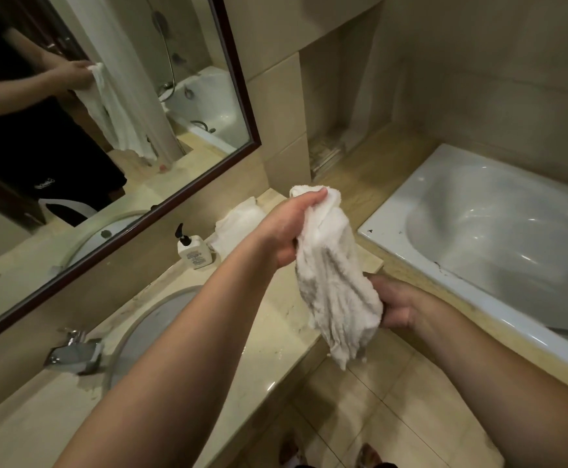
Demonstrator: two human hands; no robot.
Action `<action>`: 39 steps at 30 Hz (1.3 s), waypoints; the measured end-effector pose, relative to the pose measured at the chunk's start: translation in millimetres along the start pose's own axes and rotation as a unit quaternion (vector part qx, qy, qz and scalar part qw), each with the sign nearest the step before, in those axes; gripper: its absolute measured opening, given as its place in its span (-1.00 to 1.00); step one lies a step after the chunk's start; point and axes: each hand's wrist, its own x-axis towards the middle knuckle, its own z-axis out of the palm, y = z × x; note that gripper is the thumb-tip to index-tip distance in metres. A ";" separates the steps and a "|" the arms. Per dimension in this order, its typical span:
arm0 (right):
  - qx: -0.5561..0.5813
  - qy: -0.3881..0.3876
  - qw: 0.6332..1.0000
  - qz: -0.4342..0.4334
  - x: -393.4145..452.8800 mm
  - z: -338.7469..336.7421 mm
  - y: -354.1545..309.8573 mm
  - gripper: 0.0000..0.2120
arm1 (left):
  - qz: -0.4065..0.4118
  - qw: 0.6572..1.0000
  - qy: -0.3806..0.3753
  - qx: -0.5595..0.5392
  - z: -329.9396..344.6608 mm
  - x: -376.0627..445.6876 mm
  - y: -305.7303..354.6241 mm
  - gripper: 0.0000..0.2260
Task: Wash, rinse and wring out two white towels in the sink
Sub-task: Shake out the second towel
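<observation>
Counter (pixel 275 332) runs w/ sink (pixel 147 332) set in at 8 o'clock, chrome faucet (pixel 76 352) just beside sink's left rim. Soap pump bottle (pixel 193 249) stands upright by the back wall at approx 10 o'clock from frame centre; second white towel (pixel 238 221) lies bunched on counter just right of bottle, near the far corner. Mirror (pixel 140 96) fills 10–11 o'clock; bathtub (pixel 478 238) at 3 o'clock, its rim close beside counter end. Held white towel (pixel 333 282) hangs in the air past the counter's right edge, over tile floor (pixel 394 417), between counter and tub, touching neither. Left hand (pixel 286 228) grips towel's top end, fingers curled round the bunched cloth, thumb under. Right hand (pixel 397 305) holds towel lower down from the right side; palm against cloth, fingers wrapped behind it, mostly hidden. Towel's loose bottom end dangles below right hand. Open room: floor strip at 5–6 o'clock; tub edge crowds the right.
</observation>
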 end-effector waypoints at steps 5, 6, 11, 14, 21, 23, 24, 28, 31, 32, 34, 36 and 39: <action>0.133 0.036 0.981 -0.138 -5.0 -9.7 -10.9 -0.62 | -0.009 1.000 0.017 0.013 -26.7 6.0 9.3 -0.75; 0.166 0.039 0.975 -0.143 -7.0 -9.4 -12.3 -0.63 | -0.010 1.000 0.016 0.014 -29.9 8.1 10.2 -0.74; 0.182 0.068 0.975 -0.106 -16.4 0.5 -30.0 -0.63 | -0.005 0.993 0.069 0.093 -41.1 22.9 10.1 -0.69; 0.182 0.094 0.975 -0.084 -22.7 5.0 -38.3 -0.74 | 0.012 0.987 0.104 0.119 -41.7 31.3 3.3 -0.68; 0.247 0.116 0.961 -0.032 -22.5 1.5 -3.4 -0.62 | 0.029 0.991 0.101 0.082 -44.2 41.0 1.0 -0.78; 0.268 0.101 0.958 -0.033 -25.9 4.1 3.2 -0.67 | 0.028 0.992 0.091 0.088 -41.2 39.6 1.6 -0.83; 0.267 0.089 0.959 -0.039 -27.7 6.6 5.4 -0.69 | 0.027 0.991 0.090 0.097 -39.9 39.0 2.1 -0.85; 0.228 0.037 0.967 -0.105 -42.6 25.1 -6.7 -0.85 | 0.024 0.986 0.086 0.143 -38.3 35.6 9.9 -0.84; 0.173 0.137 0.957 -0.190 -50.3 30.8 -30.2 -0.77 | 0.013 0.976 0.084 0.199 -41.9 32.5 14.6 -0.89; 0.154 0.187 0.944 -0.223 -52.0 27.6 -37.2 -0.71 | 0.004 0.968 0.086 0.237 -43.6 31.4 15.8 -0.91; 0.124 0.224 0.924 -0.284 -56.8 23.4 -50.1 -0.63 | -0.008 0.937 0.098 0.336 -49.5 30.6 20.4 -0.89; 0.081 0.238 0.910 -0.331 -63.9 20.2 -61.6 -0.59 | 0.002 0.880 0.123 0.459 -59.6 31.6 25.8 -0.88; 0.039 0.250 0.891 -0.376 -74.1 14.7 -75.5 -0.70 | 0.029 0.875 0.156 0.458 -71.6 35.8 29.8 -0.89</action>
